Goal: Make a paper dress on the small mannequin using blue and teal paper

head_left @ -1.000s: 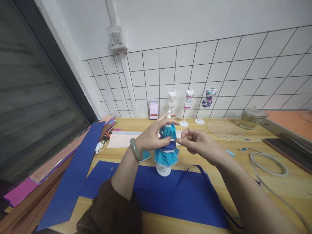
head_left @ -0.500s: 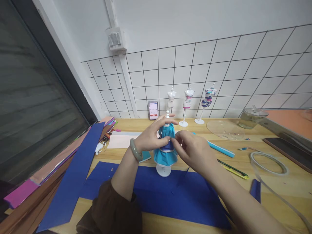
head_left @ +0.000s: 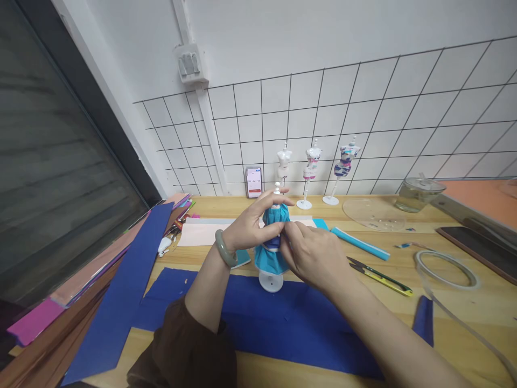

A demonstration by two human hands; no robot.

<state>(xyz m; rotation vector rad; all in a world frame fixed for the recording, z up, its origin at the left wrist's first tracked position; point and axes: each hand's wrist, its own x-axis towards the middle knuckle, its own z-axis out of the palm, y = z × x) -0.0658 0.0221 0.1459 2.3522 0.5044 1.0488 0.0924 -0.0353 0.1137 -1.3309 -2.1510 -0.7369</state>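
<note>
A miniature dress form stands upright on a round white base (head_left: 270,282), wearing a turquoise crepe-paper dress (head_left: 270,261) with a dark blue waistband (head_left: 271,242). From the left, my left hand (head_left: 254,220) curls round its upper body, fingers behind and over the shoulder, thumb across the front near the waist. My right hand (head_left: 313,249) is closed in a pinch at the right side of the waistband, against the left thumb. Its fingertips are partly hidden. Under the base lies a dark blue paper sheet (head_left: 258,328).
Several things surround the work: more dress forms (head_left: 310,164) and a phone (head_left: 254,183) by the wall, a yellow-black cutter (head_left: 383,279), a tape roll (head_left: 446,269), a turquoise paper roll (head_left: 361,243) and a glass jar (head_left: 418,195). Stacked papers (head_left: 121,291) line the left.
My right hand has shifted slightly left and inward at the waist, covering more of the dress. A thin dark strip below it no longer shows. My left hand stays in place.
</note>
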